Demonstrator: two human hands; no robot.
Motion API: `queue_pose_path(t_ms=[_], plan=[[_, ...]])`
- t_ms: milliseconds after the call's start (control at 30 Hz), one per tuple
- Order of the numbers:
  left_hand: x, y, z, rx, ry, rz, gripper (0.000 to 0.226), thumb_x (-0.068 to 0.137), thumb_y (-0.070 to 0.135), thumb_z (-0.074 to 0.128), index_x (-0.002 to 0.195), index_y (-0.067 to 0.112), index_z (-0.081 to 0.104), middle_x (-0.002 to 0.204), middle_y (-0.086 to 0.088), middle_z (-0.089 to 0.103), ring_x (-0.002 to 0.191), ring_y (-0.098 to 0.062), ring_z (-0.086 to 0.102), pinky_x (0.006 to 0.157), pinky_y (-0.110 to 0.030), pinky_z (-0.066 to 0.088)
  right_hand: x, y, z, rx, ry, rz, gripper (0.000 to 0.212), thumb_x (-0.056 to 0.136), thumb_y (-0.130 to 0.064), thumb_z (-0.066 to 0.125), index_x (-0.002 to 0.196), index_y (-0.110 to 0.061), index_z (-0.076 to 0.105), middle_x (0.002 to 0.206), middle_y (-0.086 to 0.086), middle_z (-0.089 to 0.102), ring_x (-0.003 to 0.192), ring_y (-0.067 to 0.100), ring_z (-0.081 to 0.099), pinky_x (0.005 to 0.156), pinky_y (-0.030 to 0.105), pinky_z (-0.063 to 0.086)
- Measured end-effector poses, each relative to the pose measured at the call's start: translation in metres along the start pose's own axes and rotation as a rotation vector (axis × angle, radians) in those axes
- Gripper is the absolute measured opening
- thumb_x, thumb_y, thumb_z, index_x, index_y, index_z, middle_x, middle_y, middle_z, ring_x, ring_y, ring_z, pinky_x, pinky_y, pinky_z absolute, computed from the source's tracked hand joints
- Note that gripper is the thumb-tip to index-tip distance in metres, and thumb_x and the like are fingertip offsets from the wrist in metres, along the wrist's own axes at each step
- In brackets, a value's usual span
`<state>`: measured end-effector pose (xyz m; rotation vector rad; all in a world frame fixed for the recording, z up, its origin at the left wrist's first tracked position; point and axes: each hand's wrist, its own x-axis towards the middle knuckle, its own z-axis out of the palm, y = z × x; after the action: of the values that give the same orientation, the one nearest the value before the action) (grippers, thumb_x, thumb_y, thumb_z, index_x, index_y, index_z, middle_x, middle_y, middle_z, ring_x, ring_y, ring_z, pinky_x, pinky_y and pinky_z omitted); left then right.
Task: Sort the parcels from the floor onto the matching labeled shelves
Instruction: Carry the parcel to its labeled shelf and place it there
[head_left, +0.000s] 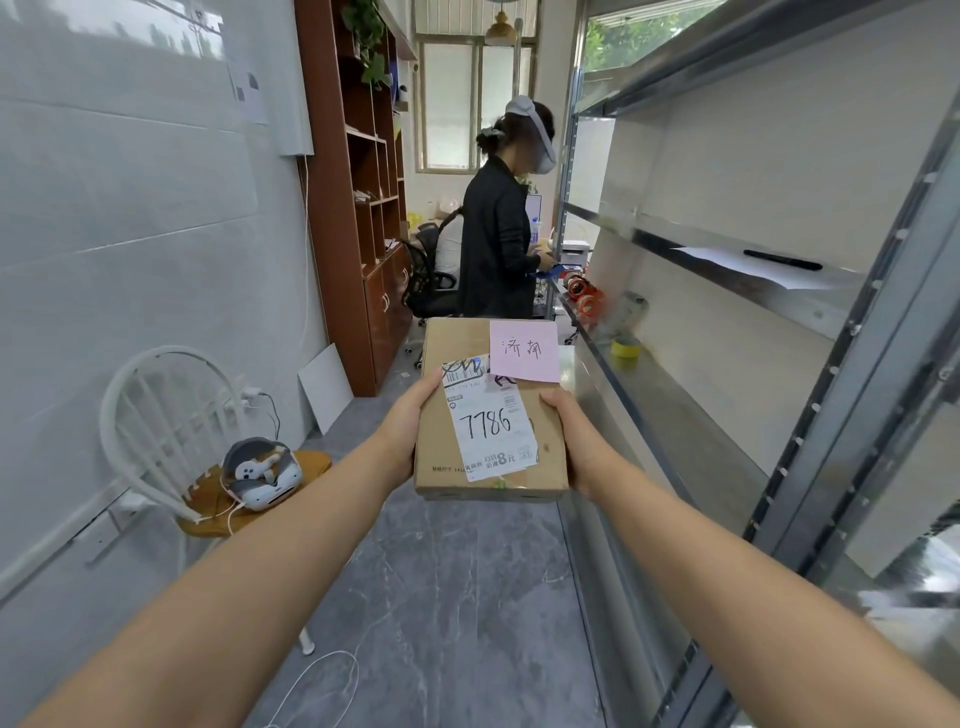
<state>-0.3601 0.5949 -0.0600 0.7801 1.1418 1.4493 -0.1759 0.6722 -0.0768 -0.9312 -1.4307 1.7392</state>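
Note:
I hold a flat brown cardboard parcel out in front of me at chest height, above the grey floor. A white shipping label with "7786" handwritten on it and a pink sticky note with two handwritten characters sit on its top. My left hand grips the parcel's left edge, thumb on top. My right hand grips its right edge. The metal shelf rack runs along my right side, close to the parcel.
A person in dark clothes with a headset stands ahead in the aisle. Tape rolls and a yellow roll lie on the rack's shelf. A white chair holding a headset stands left; a brown bookcase stands beyond.

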Motion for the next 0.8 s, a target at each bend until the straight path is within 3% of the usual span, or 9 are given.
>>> queue_pose_path(t_ms=[200,333,500,633,800], plan=[[-0.004,-0.003,0.002,0.006,-0.011,0.026,0.035,0.095,0.043,0.044,0.119,0.020,0.058,0.078,-0.001,0.076,0.065,-0.018,0.073,0.059,-0.030,0.058,-0.005,0.005,0.000,-0.004,0.050,-0.032,0.044,0.073,-0.044,0.047,0.111,-0.030,0.062,0.101,0.006,0.073,0.092,0.026,0.067,0.086,0.043,0.051],[-0.007,-0.004,0.007,0.007,-0.015,0.029,0.029,0.095,0.042,0.043,0.109,0.022,0.060,0.077,-0.001,0.077,0.065,-0.018,0.073,0.061,-0.031,0.059,-0.006,0.006,-0.004,-0.015,0.051,-0.059,0.045,0.080,-0.039,0.044,0.120,-0.026,0.060,0.110,0.009,0.071,0.095,0.027,0.066,0.084,0.041,0.053],[-0.006,-0.008,0.009,-0.003,0.003,0.022,0.037,0.094,0.043,0.045,0.118,0.019,0.059,0.088,-0.006,0.075,0.076,-0.024,0.071,0.074,-0.038,0.055,-0.009,0.005,-0.007,-0.067,0.071,-0.052,0.050,0.076,-0.041,0.042,0.121,-0.025,0.059,0.112,0.009,0.071,0.106,0.031,0.066,0.093,0.047,0.051],[-0.002,-0.014,0.010,-0.007,-0.019,0.017,0.030,0.096,0.040,0.043,0.100,0.020,0.064,0.073,-0.002,0.076,0.062,-0.017,0.072,0.061,-0.030,0.058,-0.012,0.003,-0.008,-0.114,0.092,-0.047,0.050,0.075,-0.045,0.043,0.120,-0.029,0.060,0.110,0.006,0.072,0.105,0.029,0.067,0.097,0.054,0.049],[0.010,-0.015,0.009,-0.005,-0.090,-0.011,0.032,0.095,0.043,0.044,0.103,0.021,0.066,0.080,-0.004,0.077,0.070,-0.021,0.072,0.074,-0.036,0.054,-0.020,0.004,-0.008,-0.100,0.196,-0.072,0.053,0.067,-0.049,0.047,0.117,-0.035,0.062,0.112,0.004,0.072,0.105,0.027,0.067,0.097,0.054,0.049]])
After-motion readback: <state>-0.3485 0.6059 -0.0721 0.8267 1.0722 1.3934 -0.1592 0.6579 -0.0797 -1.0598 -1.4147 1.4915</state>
